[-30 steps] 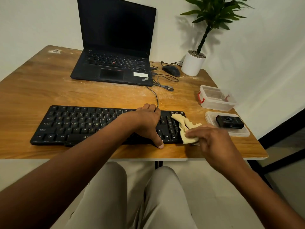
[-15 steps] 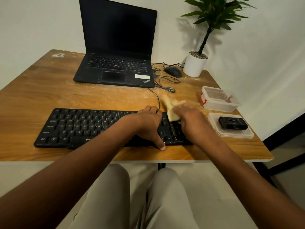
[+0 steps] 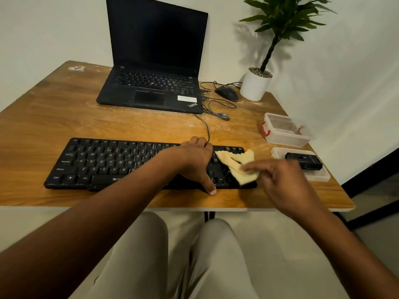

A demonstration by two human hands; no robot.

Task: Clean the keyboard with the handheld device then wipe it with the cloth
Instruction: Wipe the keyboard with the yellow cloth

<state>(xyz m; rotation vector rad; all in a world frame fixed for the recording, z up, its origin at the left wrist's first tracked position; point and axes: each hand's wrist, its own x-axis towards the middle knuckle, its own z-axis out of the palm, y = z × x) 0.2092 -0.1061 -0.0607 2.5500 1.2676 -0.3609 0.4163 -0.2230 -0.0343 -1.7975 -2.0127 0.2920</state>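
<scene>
A black keyboard (image 3: 103, 162) lies across the front of the wooden table (image 3: 54, 117). My left hand (image 3: 195, 160) grips its right part, fingers over the far edge and thumb at the near edge. A pale yellow cloth (image 3: 236, 165) lies on the keyboard's right end. My right hand (image 3: 278, 180) pinches the cloth at its near right side; the hand is blurred. The black handheld device (image 3: 303, 161) rests on a clear lid (image 3: 278, 152) at the table's right edge.
An open black laptop (image 3: 155, 87) stands at the back, with cables (image 3: 218, 108) and a black mouse (image 3: 226, 93) to its right. A white potted plant (image 3: 255, 85) sits in the back right corner. A clear plastic box (image 3: 287, 130) stands behind the device.
My right hand swept the cloth from the keyboard's near right end up to its far edge, then back toward the near right. My left hand stayed on the keyboard.
</scene>
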